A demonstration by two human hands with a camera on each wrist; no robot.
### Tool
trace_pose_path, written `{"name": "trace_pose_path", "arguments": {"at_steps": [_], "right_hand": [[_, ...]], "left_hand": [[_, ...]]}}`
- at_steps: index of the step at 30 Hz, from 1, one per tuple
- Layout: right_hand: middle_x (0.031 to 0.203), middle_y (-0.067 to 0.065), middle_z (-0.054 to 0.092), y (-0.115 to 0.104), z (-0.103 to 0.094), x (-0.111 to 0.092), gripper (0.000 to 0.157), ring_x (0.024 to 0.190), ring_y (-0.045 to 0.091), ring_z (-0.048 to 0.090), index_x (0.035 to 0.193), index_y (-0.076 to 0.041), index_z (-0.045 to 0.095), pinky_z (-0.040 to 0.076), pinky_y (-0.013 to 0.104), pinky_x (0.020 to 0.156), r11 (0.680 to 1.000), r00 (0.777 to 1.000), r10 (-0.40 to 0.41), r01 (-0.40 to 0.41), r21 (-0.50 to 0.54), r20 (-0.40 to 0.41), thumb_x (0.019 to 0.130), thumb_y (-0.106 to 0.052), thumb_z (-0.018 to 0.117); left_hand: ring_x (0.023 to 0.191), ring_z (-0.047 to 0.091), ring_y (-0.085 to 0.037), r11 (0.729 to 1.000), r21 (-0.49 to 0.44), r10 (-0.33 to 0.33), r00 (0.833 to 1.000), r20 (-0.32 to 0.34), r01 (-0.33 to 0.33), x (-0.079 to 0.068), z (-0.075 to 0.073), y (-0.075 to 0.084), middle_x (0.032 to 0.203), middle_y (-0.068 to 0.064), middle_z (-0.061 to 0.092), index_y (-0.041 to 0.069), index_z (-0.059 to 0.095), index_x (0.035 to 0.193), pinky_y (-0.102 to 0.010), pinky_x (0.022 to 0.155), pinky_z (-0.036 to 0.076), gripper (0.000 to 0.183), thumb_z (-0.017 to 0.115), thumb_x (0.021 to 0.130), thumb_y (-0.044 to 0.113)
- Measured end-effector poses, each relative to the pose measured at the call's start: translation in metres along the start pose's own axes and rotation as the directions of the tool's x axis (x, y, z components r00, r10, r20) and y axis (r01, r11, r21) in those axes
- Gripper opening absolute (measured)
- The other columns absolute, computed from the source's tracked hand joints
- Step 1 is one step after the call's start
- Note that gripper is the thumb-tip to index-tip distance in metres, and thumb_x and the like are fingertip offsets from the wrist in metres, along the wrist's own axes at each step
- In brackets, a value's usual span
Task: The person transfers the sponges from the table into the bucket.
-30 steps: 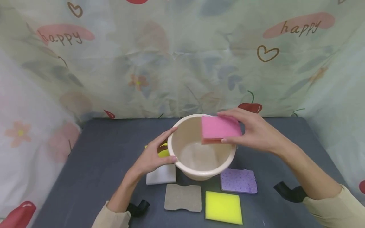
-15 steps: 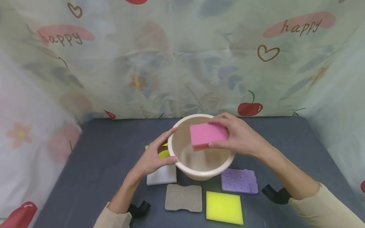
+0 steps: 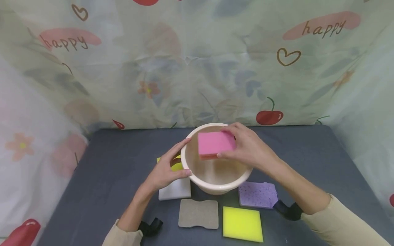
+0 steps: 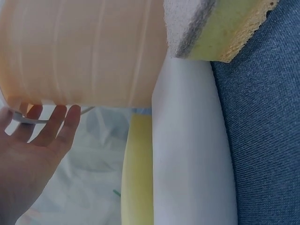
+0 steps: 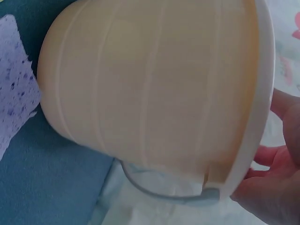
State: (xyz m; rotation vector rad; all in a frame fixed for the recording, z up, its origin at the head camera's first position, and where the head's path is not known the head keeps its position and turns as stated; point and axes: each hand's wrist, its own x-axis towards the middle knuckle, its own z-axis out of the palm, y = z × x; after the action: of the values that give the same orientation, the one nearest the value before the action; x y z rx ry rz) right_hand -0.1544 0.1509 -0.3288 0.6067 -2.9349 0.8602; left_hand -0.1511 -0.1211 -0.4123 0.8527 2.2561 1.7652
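A cream plastic bowl [image 3: 215, 188] stands on the dark grey table, and its ribbed wall [image 5: 154, 93] fills the right wrist view. My right hand [image 3: 228, 143] pinches a pink sponge [image 3: 213, 142] with an orange underside, holding it flat just above the bowl's far left rim. My left hand [image 3: 182, 157] rests against the bowl's left side, thumb at the near rim and index finger along the far rim. Its straight fingers [image 4: 61, 126] show beside the bowl wall [image 4: 84, 51] in the left wrist view.
A yellow sponge [image 3: 176, 166] and a white sponge [image 3: 174, 189] lie under my left hand. In front of the bowl lie a grey-brown pad [image 3: 198, 213], a yellow square sponge [image 3: 242, 223] and a purple sponge [image 3: 258, 194]. A patterned curtain backs the table.
My right hand has carried the pink sponge leftward, from the bowl's right rim to above its left half. The left hand and bowl have stayed put.
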Motion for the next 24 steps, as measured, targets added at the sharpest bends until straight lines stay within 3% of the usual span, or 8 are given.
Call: {"name": "trace_pose_path", "arguments": {"at_steps": [3, 10, 18, 24], "right_hand": [[0.106, 0.002, 0.051, -0.003, 0.004, 0.002, 0.069, 0.089, 0.018, 0.051, 0.121, -0.012, 0.056, 0.046, 0.034, 0.074, 1.0, 1.0, 0.029, -0.029, -0.006, 0.001, 0.063, -0.041, 0.08], [0.1, 0.003, 0.05, -0.005, 0.011, 0.004, 0.067, 0.086, 0.019, 0.049, 0.122, -0.015, 0.055, 0.046, 0.034, 0.07, 0.997, 0.997, 0.078, -0.078, -0.007, 0.021, 0.065, -0.042, 0.078], [0.11, 0.004, 0.051, -0.006, 0.019, 0.006, 0.065, 0.094, 0.019, 0.048, 0.119, -0.011, 0.057, 0.045, 0.035, 0.076, 0.994, 0.994, 0.105, -0.104, -0.031, 0.036, 0.065, -0.042, 0.078], [0.107, 0.004, 0.053, -0.008, 0.023, 0.007, 0.06, 0.092, 0.018, 0.049, 0.113, -0.008, 0.059, 0.044, 0.032, 0.076, 0.992, 0.993, 0.115, -0.114, -0.051, 0.02, 0.064, -0.038, 0.079]], "left_hand": [[0.123, 0.038, -0.021, 1.0, 0.007, 0.006, 1.0, 0.004, -0.006, -0.001, 0.0, 0.0, 0.143, 0.004, 0.031, 0.028, 0.028, 0.143, -0.041, 0.093, 0.041, 0.085, 0.076, 0.074, 0.024], [0.123, 0.036, -0.03, 0.999, -0.036, 0.01, 1.0, 0.007, -0.009, -0.001, 0.002, 0.027, 0.143, -0.007, 0.031, 0.013, 0.029, 0.143, -0.047, 0.094, 0.038, 0.081, 0.073, 0.076, 0.012], [0.123, 0.036, -0.03, 0.999, -0.04, -0.017, 1.0, 0.011, 0.018, 0.0, 0.003, 0.03, 0.143, -0.008, 0.031, 0.009, 0.028, 0.143, -0.047, 0.094, 0.039, 0.081, 0.073, 0.076, 0.008], [0.124, 0.034, -0.03, 0.999, -0.047, -0.015, 1.0, 0.01, 0.015, -0.002, 0.005, 0.031, 0.143, -0.009, 0.029, 0.01, 0.027, 0.143, -0.048, 0.094, 0.038, 0.081, 0.071, 0.075, 0.002]]}}
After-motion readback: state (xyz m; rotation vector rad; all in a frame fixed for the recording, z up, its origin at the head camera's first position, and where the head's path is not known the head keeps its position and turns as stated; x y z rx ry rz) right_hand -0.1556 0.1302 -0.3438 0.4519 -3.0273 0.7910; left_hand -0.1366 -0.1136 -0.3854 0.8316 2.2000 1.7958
